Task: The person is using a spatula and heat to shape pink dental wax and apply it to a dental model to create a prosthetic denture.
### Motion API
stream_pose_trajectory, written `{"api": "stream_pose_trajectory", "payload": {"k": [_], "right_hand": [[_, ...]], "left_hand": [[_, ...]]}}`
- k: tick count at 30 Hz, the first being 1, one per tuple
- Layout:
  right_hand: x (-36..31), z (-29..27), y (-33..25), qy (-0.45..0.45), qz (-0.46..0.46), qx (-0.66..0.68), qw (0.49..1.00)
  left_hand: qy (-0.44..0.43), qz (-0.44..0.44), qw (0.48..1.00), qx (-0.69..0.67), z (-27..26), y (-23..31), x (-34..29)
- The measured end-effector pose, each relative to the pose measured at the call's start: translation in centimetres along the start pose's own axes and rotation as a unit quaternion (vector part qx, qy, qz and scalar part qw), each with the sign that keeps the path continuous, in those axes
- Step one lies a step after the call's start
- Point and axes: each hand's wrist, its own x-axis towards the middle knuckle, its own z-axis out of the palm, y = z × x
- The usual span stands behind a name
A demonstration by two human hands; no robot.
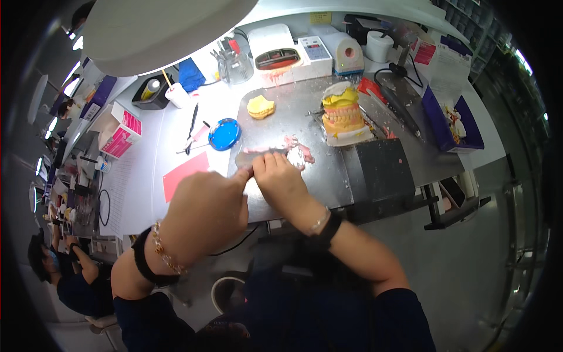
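Observation:
My left hand point(205, 202) is closed, its fingertips meeting the left end of a flat grey scraper blade point(246, 158) low over the metal worktop. My right hand point(281, 182) has its fingers curled over the same scraper, close beside the left fingertips. The undersides of both grips are hidden. Just beyond the right fingers lie pink and white wax-like scraps point(300, 151). A dental model with teeth set in pink gums point(343, 114) stands upright to the right. A small yellow cast point(261, 107) and a round blue-filled dish point(224, 134) sit farther back.
A pink sheet point(185, 175) lies left of my hands. A dark handpiece point(400, 110) rests behind a purple box of bits point(451, 126) at right. A white device point(284, 56) stands at the back. A lamp point(158, 29) overhangs the bench. Another person point(70, 276) sits far left.

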Motion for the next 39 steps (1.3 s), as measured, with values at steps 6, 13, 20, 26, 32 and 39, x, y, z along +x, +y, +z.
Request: {"api": "stream_pose_trajectory", "payload": {"k": [6, 13, 20, 26, 32, 39], "right_hand": [[-0.7, 0.1, -0.4, 0.027, 0.004, -0.009, 1.0], [-2.7, -1.1, -3.9, 0.102, 0.004, -0.052, 0.993], [-2.4, 0.2, -3.5, 0.059, 0.005, -0.009, 0.998], [-1.0, 0.6, -2.3, 0.016, -0.005, 0.003, 1.0], [-0.2, 1.1, -1.7, 0.025, -0.028, 0.031, 0.999], [-3.4, -0.7, -3.4, 0.081, -0.015, -0.017, 0.996]], "left_hand": [[-0.045, -0.01, 0.999, -0.013, -0.9, 0.2, -0.4], [-0.135, -0.032, 0.99, -0.006, -2.4, 1.8, -3.3], [-0.106, -0.041, 0.993, 0.003, -1.6, 1.3, -3.1], [-0.041, -0.022, 0.999, -0.005, -1.1, 0.3, -2.0], [-0.006, -0.013, 1.0, -0.006, -0.7, -0.2, -1.6], [-0.122, -0.046, 0.991, -0.025, -2.2, 1.8, -3.5]]}}
